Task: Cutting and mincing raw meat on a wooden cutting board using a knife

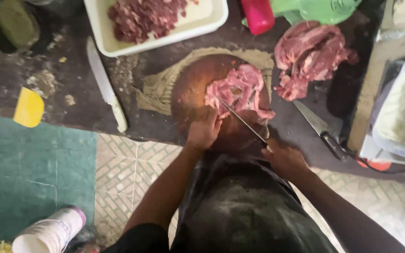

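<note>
The dark, stained table (71, 93) carries a round wooden chopping block (195, 89). On it lies a slab of raw meat (240, 91), pinned under my left hand (204, 130). My right hand (284, 158) has its grip closed around a knife (243, 122), blade on the meat.

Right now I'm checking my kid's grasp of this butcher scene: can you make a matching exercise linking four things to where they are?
Things:
1. Chopped meat
2. Meat slab
3. Knife
4. Spare knife

Places:
A. In the right hand
B. On the round board, under the left hand
C. In the white tray
D. Lying on the counter, right of the board

Pairs: 1-C, 2-B, 3-A, 4-D
</note>
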